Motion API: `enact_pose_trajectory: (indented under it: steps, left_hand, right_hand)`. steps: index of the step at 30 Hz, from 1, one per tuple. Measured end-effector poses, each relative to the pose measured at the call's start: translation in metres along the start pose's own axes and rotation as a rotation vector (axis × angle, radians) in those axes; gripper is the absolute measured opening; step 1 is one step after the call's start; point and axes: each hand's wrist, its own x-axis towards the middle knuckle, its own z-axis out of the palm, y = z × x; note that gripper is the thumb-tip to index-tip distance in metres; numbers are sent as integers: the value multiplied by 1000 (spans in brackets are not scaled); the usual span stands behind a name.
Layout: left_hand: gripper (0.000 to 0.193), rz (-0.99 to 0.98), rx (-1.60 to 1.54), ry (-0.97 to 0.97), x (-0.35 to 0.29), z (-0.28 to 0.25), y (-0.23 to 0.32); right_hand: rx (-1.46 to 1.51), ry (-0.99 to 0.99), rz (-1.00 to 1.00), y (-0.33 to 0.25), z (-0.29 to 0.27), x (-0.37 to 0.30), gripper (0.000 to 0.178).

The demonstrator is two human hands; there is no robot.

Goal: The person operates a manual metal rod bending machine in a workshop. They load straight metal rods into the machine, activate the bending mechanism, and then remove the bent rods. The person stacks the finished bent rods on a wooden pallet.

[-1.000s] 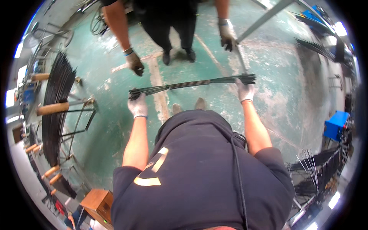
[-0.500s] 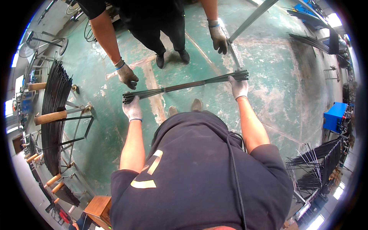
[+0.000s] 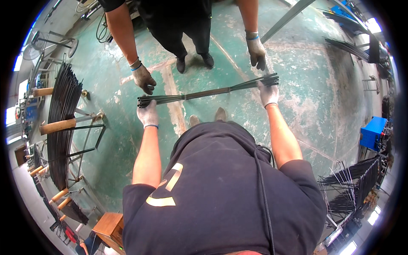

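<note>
A bundle of thin dark metal tubes [image 3: 208, 93] stretches across in front of me, tied at two spots along its length, its ends fanning out a little. My left hand [image 3: 148, 114], in a white knit glove, is closed round the left end from below. The right end rests in my gloved right hand [image 3: 268, 93], whose fingers are partly hidden behind the tubes. Facing me, a co-worker in dark clothes reaches down with two gloved hands: one hand [image 3: 143, 79] hangs just above the left end, the other hand [image 3: 256, 52] above the right end, both apart from the tubes.
On the left a rack with wooden rollers [image 3: 58, 126] carries a large stack of dark rods [image 3: 61, 102]. A wooden box [image 3: 109, 229] stands at the lower left. More rods [image 3: 357, 182] and a blue machine [image 3: 373, 133] are at the right. A metal post [image 3: 289, 20] slants at the top.
The right end of the bundle has risen slightly in the picture, and its left end too. The co-worker's hands have shifted to the right, the right-hand one also downward.
</note>
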Motion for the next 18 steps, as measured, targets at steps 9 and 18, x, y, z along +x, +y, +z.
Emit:
enact_pose_trajectory:
  steps: [9, 18]
  left_hand:
    - [38, 24, -22, -25, 2, 9, 13]
    - [33, 56, 16, -48, 7, 6, 7]
  right_hand:
    - [-25, 39, 3, -4, 1, 4, 46]
    - [-98, 53, -8, -6, -1, 3, 41]
